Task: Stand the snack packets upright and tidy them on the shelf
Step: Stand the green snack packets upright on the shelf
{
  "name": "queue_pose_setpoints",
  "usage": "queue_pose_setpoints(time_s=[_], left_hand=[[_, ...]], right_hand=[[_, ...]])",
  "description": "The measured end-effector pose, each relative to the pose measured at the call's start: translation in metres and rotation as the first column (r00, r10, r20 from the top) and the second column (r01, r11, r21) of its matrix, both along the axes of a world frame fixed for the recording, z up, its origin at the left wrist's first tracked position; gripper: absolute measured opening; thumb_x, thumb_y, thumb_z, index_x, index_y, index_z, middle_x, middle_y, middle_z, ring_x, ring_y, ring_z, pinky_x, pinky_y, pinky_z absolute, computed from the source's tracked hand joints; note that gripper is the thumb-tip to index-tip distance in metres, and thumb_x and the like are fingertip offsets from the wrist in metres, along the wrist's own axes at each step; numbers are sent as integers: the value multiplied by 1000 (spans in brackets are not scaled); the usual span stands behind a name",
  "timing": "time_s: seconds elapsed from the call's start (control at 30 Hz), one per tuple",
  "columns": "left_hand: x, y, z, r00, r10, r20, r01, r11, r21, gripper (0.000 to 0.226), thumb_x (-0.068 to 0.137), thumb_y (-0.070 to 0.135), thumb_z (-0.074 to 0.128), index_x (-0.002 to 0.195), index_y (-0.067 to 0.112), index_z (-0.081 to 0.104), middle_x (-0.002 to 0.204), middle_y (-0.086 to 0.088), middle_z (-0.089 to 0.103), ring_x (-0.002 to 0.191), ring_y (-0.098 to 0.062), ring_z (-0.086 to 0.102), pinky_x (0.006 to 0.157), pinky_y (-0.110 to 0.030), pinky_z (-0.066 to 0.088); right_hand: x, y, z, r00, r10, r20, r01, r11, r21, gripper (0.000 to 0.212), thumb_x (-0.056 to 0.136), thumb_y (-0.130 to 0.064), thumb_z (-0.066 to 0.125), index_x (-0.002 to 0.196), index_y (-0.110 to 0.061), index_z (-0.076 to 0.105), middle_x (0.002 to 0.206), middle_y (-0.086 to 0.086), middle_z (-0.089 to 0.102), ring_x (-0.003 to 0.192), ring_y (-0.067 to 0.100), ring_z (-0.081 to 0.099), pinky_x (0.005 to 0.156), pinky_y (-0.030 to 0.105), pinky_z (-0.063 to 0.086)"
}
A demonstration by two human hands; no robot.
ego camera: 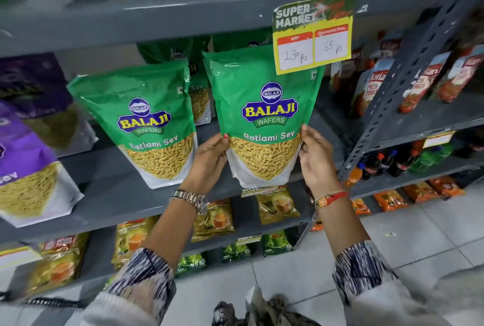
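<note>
A green Balaji Ratlami Sev packet (264, 105) stands upright at the front of the grey shelf (125, 194). My left hand (209, 160) grips its lower left edge and my right hand (317, 158) grips its lower right edge. A second green packet (146, 121) stands to its left, leaning slightly. More green packets (199, 84) stand behind these two, mostly hidden. Purple sev packets (23, 166) lean at the far left.
A yellow price tag (314, 35) hangs from the shelf above, overlapping the held packet's top right corner. A slotted metal upright (408, 84) bounds the shelf on the right, with ketchup pouches (424, 82) beyond. Lower shelves hold tea packets (214, 218) and drink bottles (392, 160).
</note>
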State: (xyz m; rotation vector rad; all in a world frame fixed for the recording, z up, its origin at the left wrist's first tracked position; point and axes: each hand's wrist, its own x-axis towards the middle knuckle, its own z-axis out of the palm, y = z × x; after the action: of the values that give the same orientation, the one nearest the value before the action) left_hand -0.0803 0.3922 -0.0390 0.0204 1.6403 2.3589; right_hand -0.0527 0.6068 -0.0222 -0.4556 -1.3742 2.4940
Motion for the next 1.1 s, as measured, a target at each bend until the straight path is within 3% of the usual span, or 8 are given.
queue_pose_setpoints(time_s=[0.13,0.27,0.37,0.5,0.6,0.83,0.93,1.1], left_hand=[[-17,7,6,999,23,-45,-23,1000,-4,32,92,9,46,122,-2,53,82,16,70,78,6,62,87,-16,49],[-25,18,2,998,44,-41,-44,999,-6,32,92,7,46,122,3,54,112,3,65,98,0,62,91,-18,49],[-22,26,-5,998,38,-50,-38,999,-6,34,93,3,42,125,1,52,114,-1,64,101,-7,63,90,-21,51],[-22,27,-8,998,4,-69,-5,1000,-24,36,92,6,44,128,9,51,111,6,69,104,-10,64,92,-25,52],[-21,32,-6,997,-65,-47,65,998,-20,40,93,12,43,133,17,43,126,-1,58,111,-15,58,96,-31,50],[-26,50,-4,998,-69,6,69,997,17,43,92,9,43,135,3,38,139,-15,48,129,-28,46,108,-44,38],[-33,53,-7,998,-58,18,57,998,41,43,92,9,43,135,1,38,140,-18,47,129,-32,46,109,-49,35],[-38,53,-12,998,-61,5,61,998,19,30,91,13,48,120,12,52,125,-6,61,119,-24,56,95,-36,51]], right_hand=[[-22,4,4,998,-14,-60,13,1000,-17,14,93,-7,49,91,-10,63,71,-8,75,71,4,69,62,17,55],[-34,8,-4,995,6,-102,-9,1000,-22,16,94,-9,47,91,-11,62,72,-9,76,71,3,69,63,17,55],[-37,12,-14,995,27,-94,-28,1000,-4,17,95,-11,45,94,-12,62,77,-9,75,74,4,68,65,19,55],[-40,18,-25,997,70,-30,-66,991,119,18,96,-25,44,100,-22,61,100,-5,69,90,6,64,78,26,48],[-38,18,-34,981,193,28,-195,962,193,39,94,-47,38,125,-30,53,127,-8,60,117,7,54,97,31,41],[-42,7,-38,980,200,-27,-197,977,77,51,94,-48,38,135,-19,45,127,0,61,119,16,57,101,38,46],[-45,8,-37,980,198,-27,-195,978,71,49,94,-47,37,134,-19,45,119,-5,64,112,13,60,92,31,51],[-45,8,-38,980,199,-7,-197,973,121,45,96,-44,34,131,-18,45,116,-5,63,108,9,60,90,30,49]])
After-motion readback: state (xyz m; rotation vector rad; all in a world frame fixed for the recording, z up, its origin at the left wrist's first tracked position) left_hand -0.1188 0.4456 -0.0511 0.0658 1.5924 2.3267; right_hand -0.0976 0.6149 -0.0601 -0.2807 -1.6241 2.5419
